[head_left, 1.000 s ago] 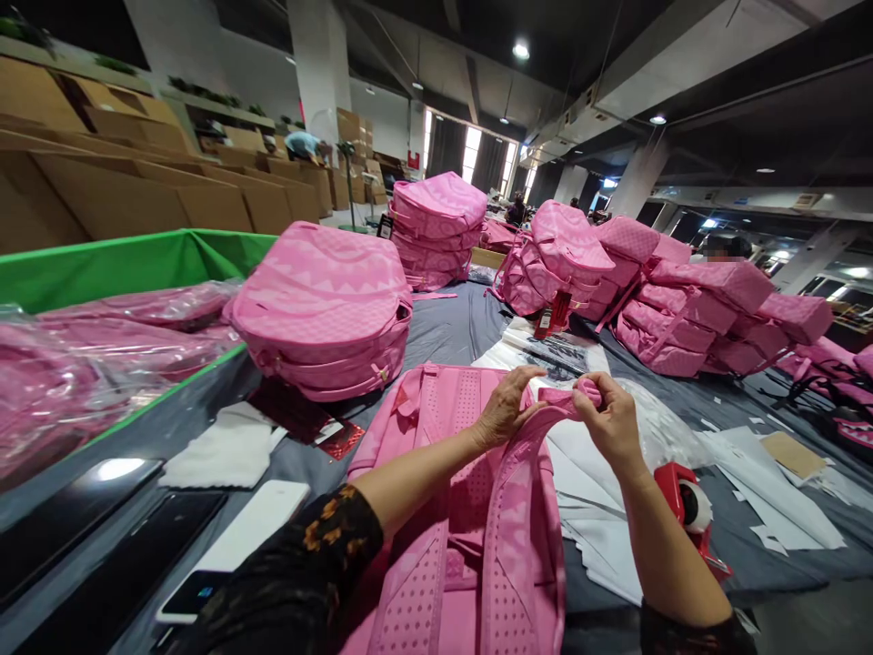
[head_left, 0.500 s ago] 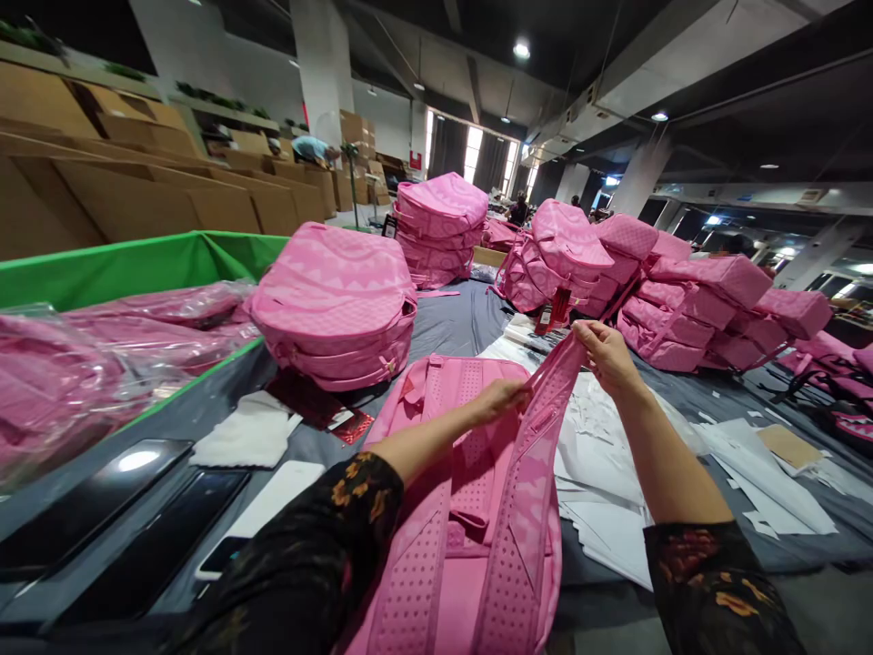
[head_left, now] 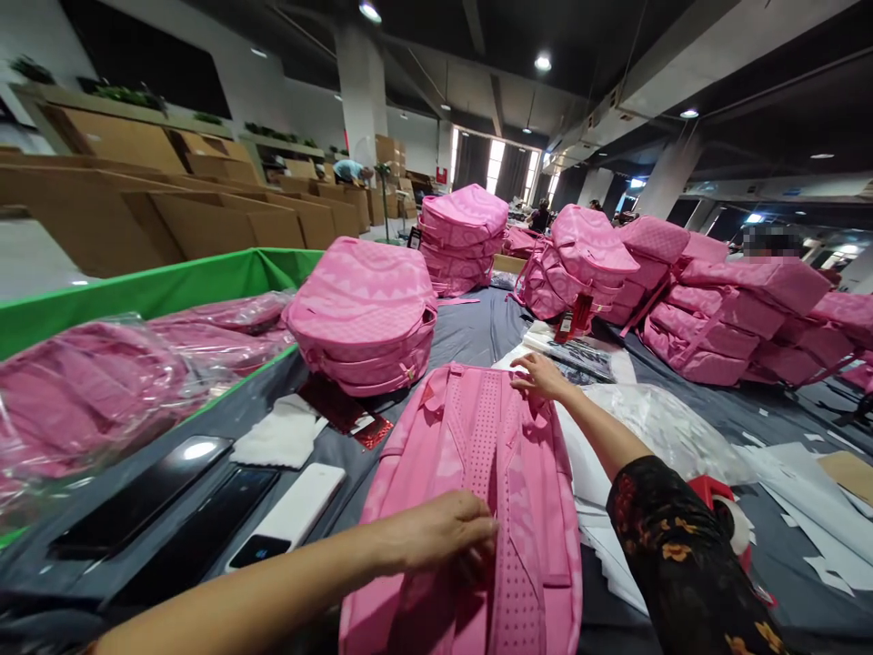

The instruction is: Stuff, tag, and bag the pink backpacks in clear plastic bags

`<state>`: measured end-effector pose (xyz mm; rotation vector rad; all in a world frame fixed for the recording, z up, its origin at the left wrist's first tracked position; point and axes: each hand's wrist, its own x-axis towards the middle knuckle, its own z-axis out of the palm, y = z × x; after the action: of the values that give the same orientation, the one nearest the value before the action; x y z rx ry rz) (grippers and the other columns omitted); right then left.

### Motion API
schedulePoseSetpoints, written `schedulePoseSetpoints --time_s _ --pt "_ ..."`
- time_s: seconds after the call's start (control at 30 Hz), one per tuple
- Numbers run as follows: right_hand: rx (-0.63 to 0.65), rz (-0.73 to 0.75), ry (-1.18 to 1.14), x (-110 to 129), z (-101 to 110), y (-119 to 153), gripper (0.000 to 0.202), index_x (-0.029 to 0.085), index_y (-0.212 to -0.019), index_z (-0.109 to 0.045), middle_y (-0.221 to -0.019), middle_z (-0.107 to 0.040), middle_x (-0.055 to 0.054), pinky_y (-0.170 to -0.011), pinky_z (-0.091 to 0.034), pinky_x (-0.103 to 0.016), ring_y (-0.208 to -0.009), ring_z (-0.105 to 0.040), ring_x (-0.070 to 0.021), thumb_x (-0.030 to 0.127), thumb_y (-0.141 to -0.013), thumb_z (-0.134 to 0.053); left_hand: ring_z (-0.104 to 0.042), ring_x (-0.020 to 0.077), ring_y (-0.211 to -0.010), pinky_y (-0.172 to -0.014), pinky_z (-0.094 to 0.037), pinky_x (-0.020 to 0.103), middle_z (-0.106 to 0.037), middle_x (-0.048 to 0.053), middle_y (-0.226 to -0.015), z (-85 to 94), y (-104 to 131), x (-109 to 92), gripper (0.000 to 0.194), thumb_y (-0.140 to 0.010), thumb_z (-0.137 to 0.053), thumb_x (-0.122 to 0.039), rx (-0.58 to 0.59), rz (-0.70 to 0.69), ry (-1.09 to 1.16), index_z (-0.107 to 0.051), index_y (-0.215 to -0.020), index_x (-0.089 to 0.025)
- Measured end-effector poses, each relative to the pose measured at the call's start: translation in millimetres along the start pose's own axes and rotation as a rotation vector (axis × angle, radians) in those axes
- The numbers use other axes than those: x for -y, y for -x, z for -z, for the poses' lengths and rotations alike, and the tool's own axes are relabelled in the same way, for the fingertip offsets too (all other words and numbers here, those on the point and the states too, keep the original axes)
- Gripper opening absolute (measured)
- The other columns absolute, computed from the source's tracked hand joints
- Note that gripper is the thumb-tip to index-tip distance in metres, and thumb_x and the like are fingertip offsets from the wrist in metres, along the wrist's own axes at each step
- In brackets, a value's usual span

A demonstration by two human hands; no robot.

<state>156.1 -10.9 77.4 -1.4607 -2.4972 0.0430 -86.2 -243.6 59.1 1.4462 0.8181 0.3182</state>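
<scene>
A pink backpack (head_left: 423,437) lies in front of me with its back panel up. Both padded, perforated shoulder straps (head_left: 513,491) run down along it. My left hand (head_left: 446,532) is over the lower middle of the panel, beside the right-hand strap, its fingers loosely apart and partly in shadow. At the top right corner of the bag, my right hand (head_left: 542,376) rests with bent, spread fingers touching the edge near the strap's upper end. Neither hand visibly grips anything.
Pink backpacks (head_left: 361,314) stand stacked across the table. Left are a green-edged bin (head_left: 205,273) with bagged backpacks, phones (head_left: 146,496), a white device (head_left: 293,514) and white cloth (head_left: 279,432). Right are white papers (head_left: 811,500), clear plastic (head_left: 661,423) and a red tape dispenser (head_left: 713,491).
The right-hand strap, held raised before, now lies down on the back panel. My left hand has let go and moved down; my right hand has released it and come to the bag's top corner.
</scene>
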Motion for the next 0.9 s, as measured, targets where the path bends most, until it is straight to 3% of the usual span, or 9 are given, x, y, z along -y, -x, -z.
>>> schedulePoseSetpoints --time_s 0.03,0.1,0.2,0.27,0.33,0.47,0.63,0.77,0.9 --pt "0.012 -0.026 0.007 -3.4 -7.8 2.6 0.052 0.022 -0.13 -0.064 -0.131 -0.064 -0.014 -0.096 -0.048 -0.037 -0.117 -0.061 -0.0278 0.048 -0.087 -0.075 -0.06 0.017 -0.059 -0.061 -0.049 0.029 -0.067 0.004 -0.067 18.3 -1.4 -3.4 0.052 -0.087 -0.053 -0.067 -0.086 -0.005 -0.117 -0.061 -0.072 -0.018" --pt "0.012 -0.059 -0.035 -7.8 -22.7 9.0 0.054 0.021 -0.14 -0.058 -0.135 -0.064 -0.015 -0.1 -0.048 -0.038 -0.122 -0.061 -0.0282 0.046 -0.093 -0.068 -0.065 0.0206 -0.065 -0.067 -0.051 0.032 -0.07 0.006 -0.073 62.9 -12.0 -12.0 0.053 -0.095 -0.041 -0.065 -0.423 -0.047 -0.411 -0.063 -0.081 -0.018" --pt "-0.056 -0.005 -0.108 -8.1 -41.9 17.5 0.042 0.021 -0.133 -0.062 -0.132 -0.067 -0.013 -0.106 -0.046 -0.039 -0.123 -0.061 -0.027 0.043 -0.097 -0.062 -0.067 0.0319 -0.11 -0.097 -0.049 0.043 -0.073 0.016 -0.113 131.2 -47.7 -19.0 0.048 -0.096 -0.05 -0.057 -0.917 -0.033 -0.818 -0.062 -0.116 -0.014" --pt "-0.133 0.025 -0.143 -6.8 -52.5 21.6 0.041 0.02 -0.13 -0.063 -0.131 -0.067 -0.012 -0.107 -0.045 -0.041 -0.122 -0.061 -0.027 0.041 -0.095 -0.063 -0.062 0.0406 -0.12 -0.1 -0.046 0.052 -0.067 0.026 -0.124 162.1 -78.1 -14.1 0.054 -0.093 -0.057 -0.055 -0.984 0.082 -0.842 -0.06 -0.117 -0.008" --pt "-0.218 0.017 -0.185 -6.2 -61.5 25.3 0.043 0.02 -0.129 -0.062 -0.13 -0.067 -0.013 -0.106 -0.046 -0.043 -0.121 -0.061 -0.0274 0.039 -0.092 -0.066 -0.064 0.0422 -0.115 -0.096 -0.048 0.054 -0.068 0.028 -0.119 175.5 -105.2 -3.2 0.052 -0.093 -0.057 -0.056 -0.969 0.114 -0.816 -0.063 -0.109 -0.007" --pt "-0.385 0.029 -0.283 -5.0 -75.7 33.7 0.041 0.021 -0.125 -0.064 -0.125 -0.069 -0.013 -0.107 -0.047 -0.046 -0.12 -0.062 -0.0283 0.035 -0.087 -0.067 -0.061 0.031 -0.121 -0.107 -0.045 0.045 -0.068 0.016 -0.125 167.9 -131.6 21.4 0.035 -0.094 -0.059 -0.04 -0.986 -0.13 -0.876 -0.064 -0.12 -0.016" --pt "-0.528 0.051 -0.271 5.6 -84.0 55.6 0.035 0.021 -0.119 -0.068 -0.117 -0.072 -0.012 -0.105 -0.048 -0.049 -0.115 -0.063 -0.0307 0.036 -0.086 -0.068 -0.059 0.0292 -0.121 -0.11 -0.046 0.046 -0.066 0.013 -0.127 151.8 -125.4 45.0 0.036 -0.087 -0.065 -0.025 -1.065 -0.392 -0.891 -0.066 -0.122 -0.019" --pt "-0.496 0.065 -0.201 17.9 -85.8 88.8 0.035 0.023 -0.127 -0.068 -0.123 -0.072 -0.012 -0.106 -0.047 -0.052 -0.117 -0.062 -0.0307 0.032 -0.092 -0.063 -0.057 0.0288 -0.126 -0.113 -0.045 0.047 -0.064 0.013 -0.132 137.6 -111.7 67.1 0.037 -0.09 -0.062 -0.022 -1.032 -0.478 -0.941 -0.065 -0.126 -0.019" --pt "-0.363 0.055 -0.2 28.8 -89.4 118.7 0.029 0.023 -0.122 -0.072 -0.122 -0.074 -0.011 -0.104 -0.049 -0.05 -0.114 -0.066 -0.0292 0.028 -0.096 -0.06 -0.057 0.0295 -0.127 -0.113 -0.044 0.049 -0.065 0.014 -0.131 122.0 -96.4 86.8 0.032 -0.093 -0.056 -0.021 -0.947 -0.408 -1.001 -0.066 -0.124 -0.019"
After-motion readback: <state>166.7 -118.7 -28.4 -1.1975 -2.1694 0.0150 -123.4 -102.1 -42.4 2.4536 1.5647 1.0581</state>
